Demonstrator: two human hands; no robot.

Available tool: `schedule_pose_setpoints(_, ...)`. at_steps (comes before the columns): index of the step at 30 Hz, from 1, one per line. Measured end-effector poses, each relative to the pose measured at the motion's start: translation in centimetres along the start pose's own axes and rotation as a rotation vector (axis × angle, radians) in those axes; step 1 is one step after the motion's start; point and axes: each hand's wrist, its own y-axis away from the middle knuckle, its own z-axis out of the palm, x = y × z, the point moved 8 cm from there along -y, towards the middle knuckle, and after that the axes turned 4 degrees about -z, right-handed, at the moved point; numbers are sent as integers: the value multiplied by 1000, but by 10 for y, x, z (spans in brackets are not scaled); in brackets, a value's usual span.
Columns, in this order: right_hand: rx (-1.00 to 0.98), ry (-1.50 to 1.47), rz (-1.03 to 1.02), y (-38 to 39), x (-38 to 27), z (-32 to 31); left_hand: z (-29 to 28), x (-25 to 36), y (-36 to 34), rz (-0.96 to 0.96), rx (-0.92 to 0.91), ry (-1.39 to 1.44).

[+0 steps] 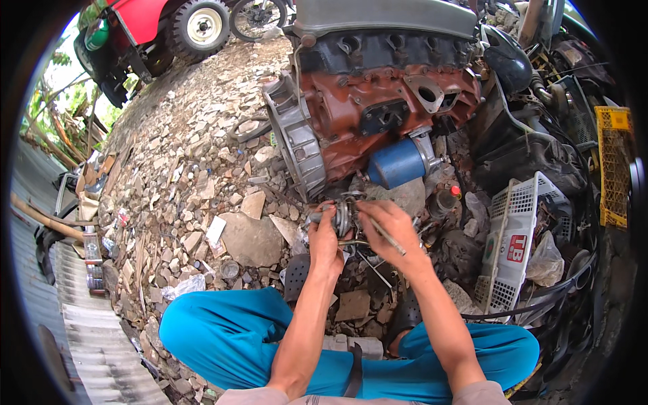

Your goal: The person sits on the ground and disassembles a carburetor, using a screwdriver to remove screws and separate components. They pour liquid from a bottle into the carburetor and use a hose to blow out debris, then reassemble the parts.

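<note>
- Gripping the metal part near the engine is the left hand.
- Right hand is pinching a rod alongside.
- Part is probably feeling weighty, stiff — its round body is offering hold.

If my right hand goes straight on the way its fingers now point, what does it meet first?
Most likely the round grey metal part held in your left hand; your right hand looks close to it or touching it, though one view leaves the depth unclear.
</note>
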Motion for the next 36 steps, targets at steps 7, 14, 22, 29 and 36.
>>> schedule_pose_setpoints(7, -265, 425, 191, -7, -5, -21, -4, -9, 2, -17, 82, -15)
schedule_pose_setpoints(14, -166, 14, 49, 2, 13, -9, 4, -10, 3, -35, 69, -80)
schedule_pose_setpoints(22, -178, 76, 169, -3, 28, -28, -18, 2, -12, 17, 92, -58)
schedule_pose_setpoints(29, -88, -78, 101, 10, 31, -5, -10, 5, -8, 46, 77, -165)
schedule_pose_setpoints(36, -88, -71, 200, 1, 29, -19, -18, 1, -9, 40, 116, -155)
